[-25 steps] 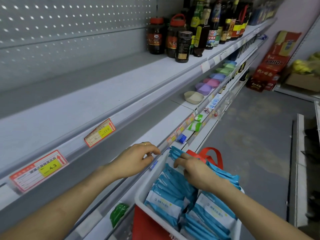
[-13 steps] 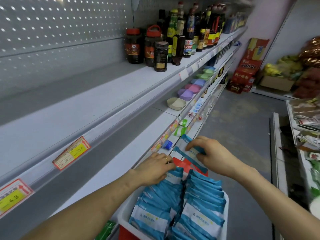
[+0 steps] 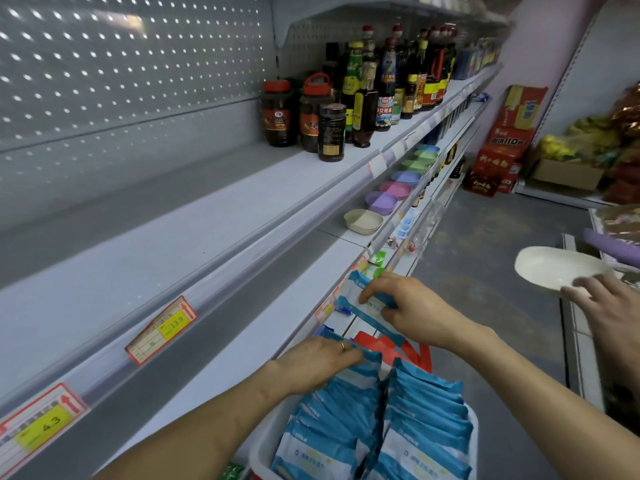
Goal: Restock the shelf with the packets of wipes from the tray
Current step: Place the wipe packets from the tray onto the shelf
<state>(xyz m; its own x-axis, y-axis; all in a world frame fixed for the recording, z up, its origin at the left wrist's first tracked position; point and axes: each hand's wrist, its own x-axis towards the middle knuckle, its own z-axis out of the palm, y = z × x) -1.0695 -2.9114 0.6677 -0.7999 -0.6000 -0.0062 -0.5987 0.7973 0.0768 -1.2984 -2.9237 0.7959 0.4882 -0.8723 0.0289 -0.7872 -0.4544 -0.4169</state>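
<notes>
A white tray [image 3: 476, 427] at the bottom holds two rows of blue-and-white packets of wipes [image 3: 426, 410], standing upright. My right hand [image 3: 412, 306] grips lifted packets [image 3: 360, 308] above the tray's far end, close to the front edge of the lower shelf [image 3: 221, 368]. My left hand [image 3: 322, 358] rests on the left row, with its fingers curled over the top edge of the farthest packet [image 3: 367, 358]. The shelf surface beside the tray is bare.
Red basket handles [image 3: 420, 351] show behind the tray. The upper shelf [image 3: 156, 244] carries sauce bottles [image 3: 367, 98] further along. Coloured dishes [image 3: 381, 202] sit on the lower shelf beyond. At right, another person's hand [image 3: 609, 306] holds a white bowl [image 3: 554, 271]. Red cartons [image 3: 502, 154] stand on the floor.
My right hand has lifted packets out of the tray toward the shelf edge. My left hand dropped from the shelf rail onto the left row. Another person's hand with a bowl appeared at right.
</notes>
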